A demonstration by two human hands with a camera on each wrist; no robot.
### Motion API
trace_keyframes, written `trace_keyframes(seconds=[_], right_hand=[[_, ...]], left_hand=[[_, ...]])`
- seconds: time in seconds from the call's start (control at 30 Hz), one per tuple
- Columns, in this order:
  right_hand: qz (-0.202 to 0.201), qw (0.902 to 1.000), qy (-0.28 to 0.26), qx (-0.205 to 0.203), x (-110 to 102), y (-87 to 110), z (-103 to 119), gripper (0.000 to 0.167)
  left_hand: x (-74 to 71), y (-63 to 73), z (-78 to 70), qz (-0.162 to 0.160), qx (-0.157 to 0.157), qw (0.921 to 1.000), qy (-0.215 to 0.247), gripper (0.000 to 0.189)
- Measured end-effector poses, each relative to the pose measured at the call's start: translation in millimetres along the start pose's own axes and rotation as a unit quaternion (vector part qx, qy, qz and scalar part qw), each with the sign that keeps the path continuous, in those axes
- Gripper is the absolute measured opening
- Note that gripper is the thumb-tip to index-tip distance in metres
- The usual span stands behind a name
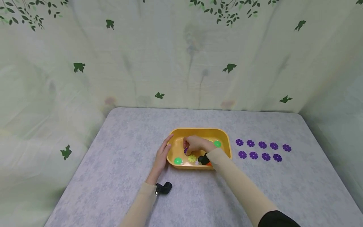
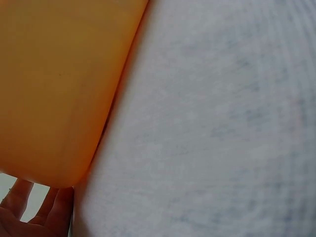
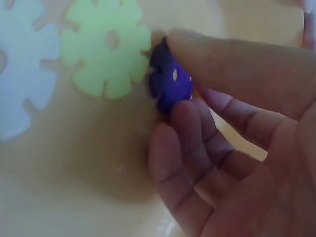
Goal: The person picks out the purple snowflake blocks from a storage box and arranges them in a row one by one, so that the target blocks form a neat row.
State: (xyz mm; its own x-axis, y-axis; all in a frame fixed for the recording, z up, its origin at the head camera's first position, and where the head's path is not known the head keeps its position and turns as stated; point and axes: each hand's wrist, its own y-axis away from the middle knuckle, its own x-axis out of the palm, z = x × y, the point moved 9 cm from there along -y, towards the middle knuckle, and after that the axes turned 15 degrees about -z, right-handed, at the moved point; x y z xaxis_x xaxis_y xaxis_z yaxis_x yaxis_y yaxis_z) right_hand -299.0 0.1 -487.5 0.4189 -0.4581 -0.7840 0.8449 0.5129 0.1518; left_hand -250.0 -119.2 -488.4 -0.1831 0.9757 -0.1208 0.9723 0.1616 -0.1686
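A purple notched plastic disc (image 3: 164, 89) is pinched between the thumb and fingers of my right hand (image 1: 196, 143), inside the yellow tray (image 1: 195, 167). Close to it in the right wrist view lie a yellow-green notched disc (image 3: 94, 64) and a white one (image 3: 29, 74). My left hand (image 1: 161, 156) rests against the tray's left side, fingers extended along the rim. In the left wrist view the fingers (image 2: 59, 212) touch the outer wall, and the tray hides part of them.
On the table (image 1: 136, 142), right of the tray, several purple discs (image 1: 262, 145) lie flat in two rows. Green discs (image 1: 178, 161) sit at the tray's front left and back right. Something orange (image 1: 209, 164) shows partly behind the right wrist camera. A curtain (image 1: 170, 63) hangs behind.
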Motion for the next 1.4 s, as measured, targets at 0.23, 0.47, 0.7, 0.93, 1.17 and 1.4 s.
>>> trace_keyframes(seconds=[0.23,0.47,0.7,0.93,1.17,1.4], right_hand=[[0.004,0.9999,-0.005,0.015,1.3,4.2,-4.1,0.023],[0.0,0.9993,-0.037,0.008,-3.9,8.8,-8.4,0.021],[0.018,0.9822,-0.187,0.002,-31.1,27.2,-19.2,0.008],[-0.054,0.9567,-0.284,0.036,-87.5,65.6,-57.5,0.015],[-0.135,0.9415,-0.297,0.085,-130.1,118.1,-125.2,0.025],[-0.198,0.9296,-0.281,0.132,-156.3,190.5,-202.1,0.033]], left_hand=[[2.5,0.0,3.2,0.0,-0.011,0.9999,-0.007,0.041],[4.2,-0.4,3.3,-0.001,-0.002,1.0,-0.003,0.041],[3.3,-0.1,3.4,-0.008,-0.008,0.9999,-0.01,0.04],[3.3,1.4,-2.7,0.002,-0.017,0.9998,-0.003,0.041],[2.8,7.9,-29.3,0.014,-0.025,0.9996,-0.005,0.042],[2.1,8.8,-29.7,0.016,-0.034,0.9993,-0.008,0.043]])
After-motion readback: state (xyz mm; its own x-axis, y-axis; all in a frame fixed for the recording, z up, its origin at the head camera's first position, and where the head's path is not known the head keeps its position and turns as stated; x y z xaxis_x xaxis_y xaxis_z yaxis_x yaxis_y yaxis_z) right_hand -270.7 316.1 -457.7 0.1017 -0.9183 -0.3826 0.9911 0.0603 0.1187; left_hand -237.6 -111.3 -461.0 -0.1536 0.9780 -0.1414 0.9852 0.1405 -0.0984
